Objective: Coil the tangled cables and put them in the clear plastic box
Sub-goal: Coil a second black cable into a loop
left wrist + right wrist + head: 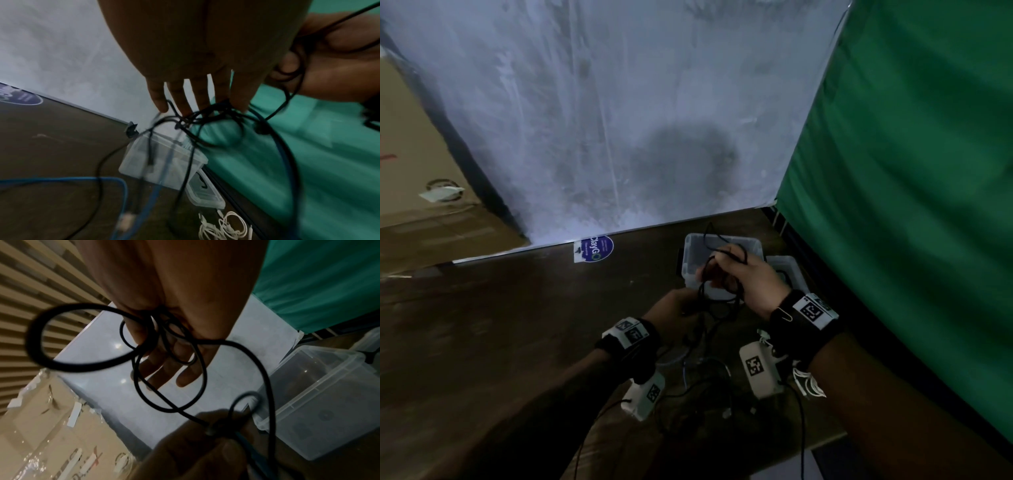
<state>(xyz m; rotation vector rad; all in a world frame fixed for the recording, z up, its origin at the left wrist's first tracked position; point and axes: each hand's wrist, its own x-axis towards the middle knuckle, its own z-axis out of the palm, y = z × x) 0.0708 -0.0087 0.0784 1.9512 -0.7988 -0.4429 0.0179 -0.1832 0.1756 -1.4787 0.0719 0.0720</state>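
Above the box (pixel 722 245), our right hand (pixel 743 277) grips black cable (pixel 709 274) loops to keep the coil; our left hand (pixel 671 306), nearer us, pinches the tangle, feeding slack.

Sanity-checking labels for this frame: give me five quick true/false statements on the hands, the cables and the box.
1. The right hand holds loops of black cable. True.
2. The clear plastic box is closed with a lid. False: it stands open, and its lid lies beside it.
3. A blue cable lies on the table. True.
4. The white cable is already in the box. False: it lies on the table near the lid.
5. The left hand rests idle on the table. False: its fingers touch the black tangle.
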